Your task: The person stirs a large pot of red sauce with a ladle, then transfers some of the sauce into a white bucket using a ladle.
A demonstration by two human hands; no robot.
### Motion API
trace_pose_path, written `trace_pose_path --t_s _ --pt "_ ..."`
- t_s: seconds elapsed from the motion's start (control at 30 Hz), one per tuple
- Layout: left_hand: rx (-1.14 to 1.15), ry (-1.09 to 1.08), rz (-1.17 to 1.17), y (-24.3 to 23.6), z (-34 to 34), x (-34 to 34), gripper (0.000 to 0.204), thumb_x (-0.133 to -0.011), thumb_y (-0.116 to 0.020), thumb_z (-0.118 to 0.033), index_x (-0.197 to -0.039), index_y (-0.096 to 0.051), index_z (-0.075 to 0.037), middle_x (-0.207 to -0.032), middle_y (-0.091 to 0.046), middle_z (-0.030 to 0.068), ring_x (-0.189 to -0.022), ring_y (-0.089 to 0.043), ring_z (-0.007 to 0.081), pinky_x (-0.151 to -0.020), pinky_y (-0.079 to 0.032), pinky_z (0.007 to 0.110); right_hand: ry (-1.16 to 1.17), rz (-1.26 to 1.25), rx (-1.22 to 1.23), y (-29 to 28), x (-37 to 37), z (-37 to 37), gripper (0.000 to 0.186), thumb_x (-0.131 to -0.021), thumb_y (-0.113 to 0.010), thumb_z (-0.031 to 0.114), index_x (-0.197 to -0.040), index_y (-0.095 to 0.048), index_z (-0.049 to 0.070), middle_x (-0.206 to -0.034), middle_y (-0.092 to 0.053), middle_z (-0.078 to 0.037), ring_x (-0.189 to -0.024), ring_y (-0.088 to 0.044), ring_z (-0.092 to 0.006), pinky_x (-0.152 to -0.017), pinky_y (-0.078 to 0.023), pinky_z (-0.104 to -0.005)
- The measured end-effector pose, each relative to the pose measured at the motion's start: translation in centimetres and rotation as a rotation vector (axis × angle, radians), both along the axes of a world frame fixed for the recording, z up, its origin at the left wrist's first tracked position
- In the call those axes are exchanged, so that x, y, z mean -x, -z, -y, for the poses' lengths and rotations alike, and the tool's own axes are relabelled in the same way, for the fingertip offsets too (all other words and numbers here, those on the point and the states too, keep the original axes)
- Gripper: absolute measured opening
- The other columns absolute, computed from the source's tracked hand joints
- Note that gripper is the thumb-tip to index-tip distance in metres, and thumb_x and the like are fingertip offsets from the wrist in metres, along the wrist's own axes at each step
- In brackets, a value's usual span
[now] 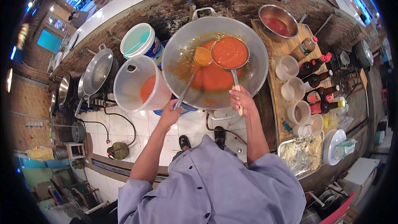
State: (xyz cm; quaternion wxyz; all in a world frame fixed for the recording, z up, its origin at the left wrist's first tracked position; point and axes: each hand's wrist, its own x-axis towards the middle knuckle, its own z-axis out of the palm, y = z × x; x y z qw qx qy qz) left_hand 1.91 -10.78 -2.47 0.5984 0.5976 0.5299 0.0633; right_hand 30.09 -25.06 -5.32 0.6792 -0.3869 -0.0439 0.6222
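A wide metal wok [257, 54] in front of me holds orange-red sauce, pooled at its bottom and smeared up the sides. My left hand [169, 115] is closed around the handle of a long metal wok spatula [202, 56]. Its sauce-coated blade is over the wok, close beside the ladle. My right hand [242, 101] grips the wooden handle of a big round ladle [235, 74], whose bowl is full of smooth sauce above the pool. Left of the wok, near my left hand, a translucent plastic tub [126, 84] leans with red sauce inside.
A white bucket [137, 37] with a turquoise utensil stands behind the tub. On the right, a wooden board [271, 52] bears a steel bowl [277, 21] of red sauce, plastic cups [292, 89] and several bottles [319, 79]. A pan [98, 72] and hose [124, 118] are at left.
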Motion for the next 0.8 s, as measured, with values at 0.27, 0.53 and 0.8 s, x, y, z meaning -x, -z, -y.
trace_pose_path --t_s 0.27,0.53,0.8 --pt "0.268 0.101 0.108 2.9 2.0 1.8 0.069 -0.088 -0.060 -0.040 -0.142 -0.031 -0.008 -0.121 -0.055 0.0146 -0.095 -0.060 0.0205 -0.075 -0.049 0.031 -0.159 0.079 0.003 -5.0 6.0 -3.4 0.015 -0.085 -0.057 0.003 -0.090 -0.046 0.012 -0.056 -0.037 0.006 -0.038 -0.034 -0.0037 -0.033 -0.028 -0.0212" --pt "-0.039 -0.139 -0.021 15.1 1.7 24.7 0.052 -0.085 -0.063 -0.037 -0.128 -0.052 -0.010 -0.095 -0.064 0.0098 -0.074 -0.061 0.0164 -0.055 -0.047 0.028 -0.340 -0.028 -0.135 -7.5 16.6 -9.7 0.010 -0.087 -0.055 0.002 -0.090 -0.048 0.009 -0.055 -0.037 0.006 -0.036 -0.034 -0.0026 -0.030 -0.031 -0.0191" --pt "0.220 -0.032 -0.510 27.2 21.0 57.9 0.024 -0.081 -0.060 -0.022 -0.095 -0.063 -0.004 -0.073 -0.062 0.0112 -0.063 -0.061 0.0223 -0.052 -0.050 0.039 -0.480 -0.084 -0.095 -5.7 27.5 -17.8 0.005 -0.091 -0.049 0.004 -0.087 -0.051 0.006 -0.052 -0.036 0.007 -0.034 -0.035 0.0002 -0.028 -0.032 -0.0174"
